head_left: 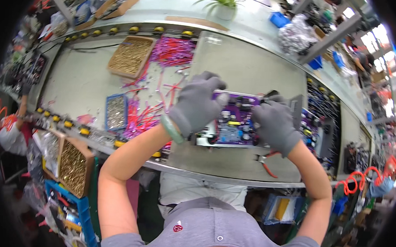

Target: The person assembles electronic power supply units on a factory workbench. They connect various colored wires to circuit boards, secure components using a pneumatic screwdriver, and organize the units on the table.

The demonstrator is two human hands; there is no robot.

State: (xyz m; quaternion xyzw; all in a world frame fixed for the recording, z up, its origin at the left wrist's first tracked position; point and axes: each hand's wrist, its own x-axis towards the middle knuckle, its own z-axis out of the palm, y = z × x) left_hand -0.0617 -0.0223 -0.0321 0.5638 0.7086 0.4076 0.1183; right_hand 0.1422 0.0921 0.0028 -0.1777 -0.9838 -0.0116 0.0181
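A purple circuit board (235,131) crowded with parts sits in a shallow light metal tray on the bench in front of me. My left hand (198,102), in a grey glove, is closed on the left end of this board unit, its thumb over the upper left corner. Also gloved, my right hand (276,122) has its fingers curled together over the board's right end. What is pinched there is hidden, though a small black piece (272,94) shows above the knuckles. Orange-handled pliers (267,164) lie by my right wrist.
Left of the board are red and purple sleeves (172,51), a carton of brass-coloured parts (131,56) and a blue tray of small metal parts (116,112). Another board unit (310,128) and dark cables (322,104) are on the right. A co-worker's arm (23,102) appears far left.
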